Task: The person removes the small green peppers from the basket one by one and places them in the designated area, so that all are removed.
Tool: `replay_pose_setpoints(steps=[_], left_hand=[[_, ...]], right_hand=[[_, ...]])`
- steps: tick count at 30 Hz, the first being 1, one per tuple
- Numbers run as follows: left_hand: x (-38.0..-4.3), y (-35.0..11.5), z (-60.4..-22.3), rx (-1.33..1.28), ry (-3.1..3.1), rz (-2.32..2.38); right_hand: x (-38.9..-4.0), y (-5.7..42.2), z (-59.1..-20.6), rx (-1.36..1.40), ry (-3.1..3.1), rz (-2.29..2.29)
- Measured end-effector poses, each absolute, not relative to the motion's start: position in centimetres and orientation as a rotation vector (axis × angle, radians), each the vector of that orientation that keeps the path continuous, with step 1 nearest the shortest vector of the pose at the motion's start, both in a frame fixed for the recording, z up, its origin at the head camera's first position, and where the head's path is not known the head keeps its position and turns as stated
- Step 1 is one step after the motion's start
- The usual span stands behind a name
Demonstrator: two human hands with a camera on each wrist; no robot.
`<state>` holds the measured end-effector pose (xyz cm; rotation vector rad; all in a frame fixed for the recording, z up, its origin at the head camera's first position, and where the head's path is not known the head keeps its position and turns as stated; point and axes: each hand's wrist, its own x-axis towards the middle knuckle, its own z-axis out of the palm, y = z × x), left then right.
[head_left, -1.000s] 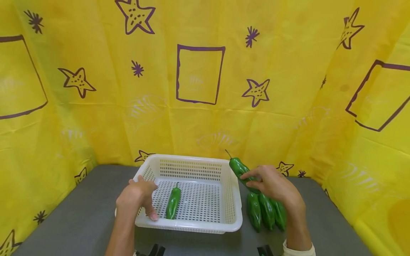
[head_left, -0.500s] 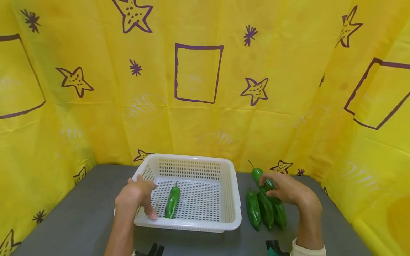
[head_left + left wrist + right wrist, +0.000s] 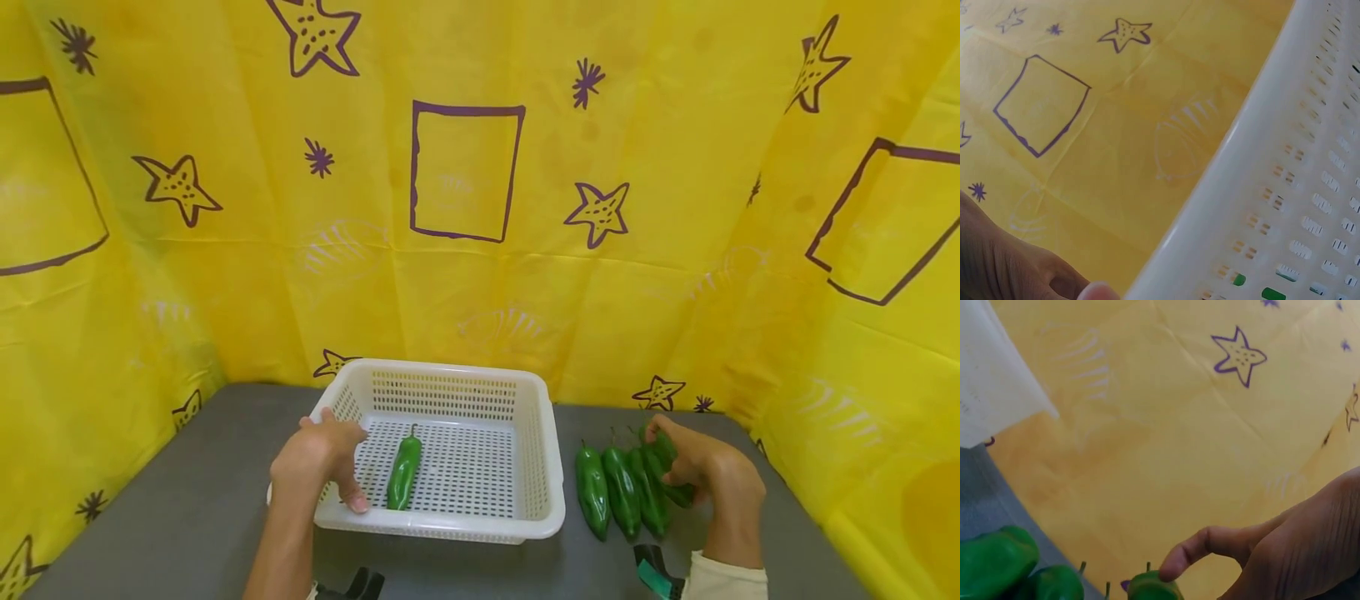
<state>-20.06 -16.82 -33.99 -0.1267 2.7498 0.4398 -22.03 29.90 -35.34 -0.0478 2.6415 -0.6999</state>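
Observation:
A white plastic basket [image 3: 450, 527] with slotted walls sits on the table, one long green chili pepper [image 3: 405, 473] lying inside toward its left. My left hand [image 3: 318, 458] grips the basket's left side near the front corner, thumb over the rim. To the right of the basket, several green chili peppers lie side by side, stems pointing away from me. My right hand [image 3: 708, 467] holds the rightmost pepper [image 3: 660, 454] down at the end of that row, partly covering it. In the right wrist view a fingertip touches the top of this pepper [image 3: 1155, 586].
A dark grey table [image 3: 187, 500] carries everything. Yellow cloth [image 3: 480, 292] printed with stars and fish rises behind and at both sides. The leftmost pepper [image 3: 594, 492] of the row lies close to the basket's right wall.
My right hand has moved right and down with its pepper, from beside the basket's far right corner, over the others, to the row's right end. My left hand stays on the basket.

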Motion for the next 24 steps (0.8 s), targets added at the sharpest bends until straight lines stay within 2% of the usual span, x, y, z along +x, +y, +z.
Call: replay_pose_setpoints(steps=[9, 24], left_hand=[[-20.0, -16.7, -34.0, -0.118, 2.748, 0.433], [-20.1, -16.7, -34.0, -0.131, 2.743, 0.437]], right_hand=[[-22.1, 32.0, -37.2, 0.192, 2.636, -0.672], [-22.6, 33.2, -40.2, 0.284, 2.486, -0.917]])
